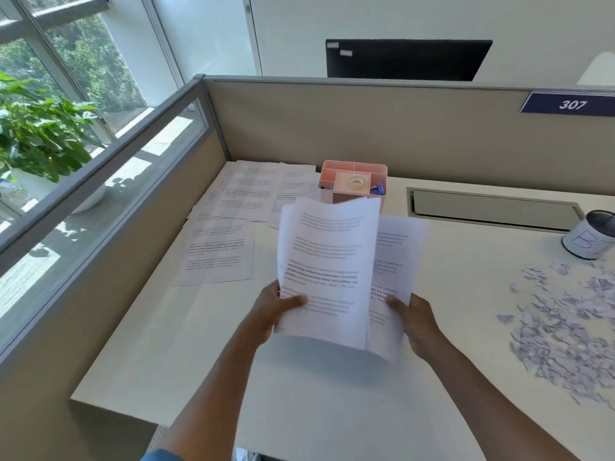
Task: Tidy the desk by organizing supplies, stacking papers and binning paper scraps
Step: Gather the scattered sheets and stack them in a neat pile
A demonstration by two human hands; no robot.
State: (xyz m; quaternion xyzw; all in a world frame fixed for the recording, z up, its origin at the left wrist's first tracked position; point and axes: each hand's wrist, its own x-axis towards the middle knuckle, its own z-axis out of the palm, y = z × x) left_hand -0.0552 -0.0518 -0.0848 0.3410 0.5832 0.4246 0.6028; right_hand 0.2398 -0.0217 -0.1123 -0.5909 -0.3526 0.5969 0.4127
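Gripping printed sheets (327, 271) above desk (466, 294): left hand (271, 311), right hand (416, 314), thumbs on top.

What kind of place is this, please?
Most likely an office cubicle: a desk enclosed by partition panels, a number plate reading 307, printed papers held in both hands, and a pink desk organizer.

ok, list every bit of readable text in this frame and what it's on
"307": white digits on the dark blue sign on the cubicle partition.
Large hand-drawn marks on the white wrap of the mesh cup: possibly a "B", not certain.
Printed paragraphs on the sheets held by the left hand and right hand: blurred, unreadable.
Printed sheets lying on the desk: too small to read.
Two pale labels on the black panel: illegible.
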